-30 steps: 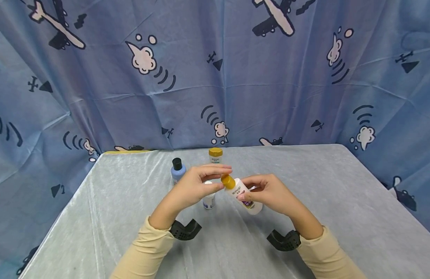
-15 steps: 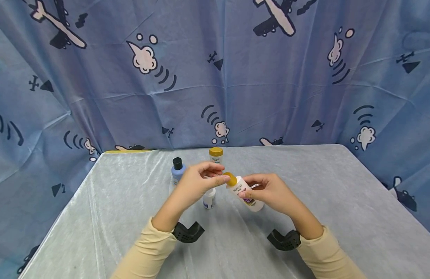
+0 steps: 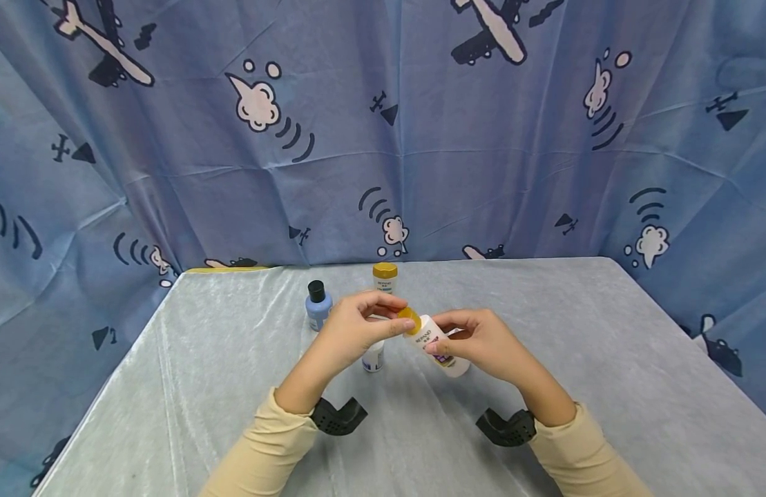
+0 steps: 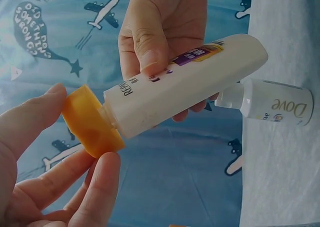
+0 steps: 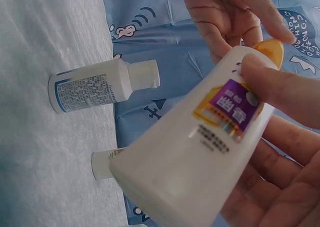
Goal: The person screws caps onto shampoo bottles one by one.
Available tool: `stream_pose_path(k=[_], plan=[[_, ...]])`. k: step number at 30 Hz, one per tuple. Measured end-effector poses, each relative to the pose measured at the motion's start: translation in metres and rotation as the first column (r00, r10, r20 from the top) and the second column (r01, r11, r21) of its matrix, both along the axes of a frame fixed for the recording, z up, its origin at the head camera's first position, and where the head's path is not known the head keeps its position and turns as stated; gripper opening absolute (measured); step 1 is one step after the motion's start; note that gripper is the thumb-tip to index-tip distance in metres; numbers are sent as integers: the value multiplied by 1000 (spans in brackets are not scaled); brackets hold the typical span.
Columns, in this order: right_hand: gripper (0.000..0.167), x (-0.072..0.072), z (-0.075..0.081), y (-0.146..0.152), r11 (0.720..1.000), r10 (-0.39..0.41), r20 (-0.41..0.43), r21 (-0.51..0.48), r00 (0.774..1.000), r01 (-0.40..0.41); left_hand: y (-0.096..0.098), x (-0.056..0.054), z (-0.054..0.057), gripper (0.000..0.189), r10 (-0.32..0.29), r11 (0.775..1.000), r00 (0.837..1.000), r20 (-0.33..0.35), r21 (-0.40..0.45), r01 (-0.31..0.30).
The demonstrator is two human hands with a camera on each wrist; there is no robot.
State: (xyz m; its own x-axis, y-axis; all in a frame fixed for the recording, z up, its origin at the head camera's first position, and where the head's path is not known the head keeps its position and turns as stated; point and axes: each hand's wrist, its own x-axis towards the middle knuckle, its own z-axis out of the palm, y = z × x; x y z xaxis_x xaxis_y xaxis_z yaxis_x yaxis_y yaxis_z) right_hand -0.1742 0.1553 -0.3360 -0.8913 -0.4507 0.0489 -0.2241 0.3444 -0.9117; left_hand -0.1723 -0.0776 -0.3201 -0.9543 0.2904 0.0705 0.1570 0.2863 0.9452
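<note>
A white shampoo bottle [image 3: 434, 342] with a purple label is held tilted above the table. My right hand [image 3: 482, 338] grips its body, thumb on the label side. My left hand [image 3: 358, 328] pinches the yellow cap [image 4: 92, 122] between thumb and fingers. In the left wrist view the cap sits at the bottle's end, with a short bit of neck visible between cap and body. The right wrist view has the purple label [image 5: 227, 107] towards the camera, and the cap is partly hidden behind the bottle.
Behind the hands stand a blue bottle with a black lid [image 3: 318, 306] and a yellow-capped bottle [image 3: 385, 276]. A white Dove bottle [image 4: 280, 103] stands upright, partly covered by my left hand in the head view. A patterned curtain [image 3: 482, 159] hangs behind the grey-covered table [image 3: 606, 359].
My left hand has come from straighter fingers beside the cap to a pinch around it. The bottle has risen slightly; the right hand's grip looks the same.
</note>
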Motion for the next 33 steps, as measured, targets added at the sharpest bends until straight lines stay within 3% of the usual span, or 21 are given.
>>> stream_pose_path(k=[9,20,33], plan=[[38,0,0,1,1000,-12,8,12,1000,12,-2,-1,-1,37,-78,995,997,11,65,77],[37,2,4,1,1000,-3,2,22,1000,3,-7,-1,0,42,-209,972,977,-34,103,211],[37,2,3,0,1000,10,-6,22,1000,-10,-7,1,2,45,-239,966,968,-76,79,245]])
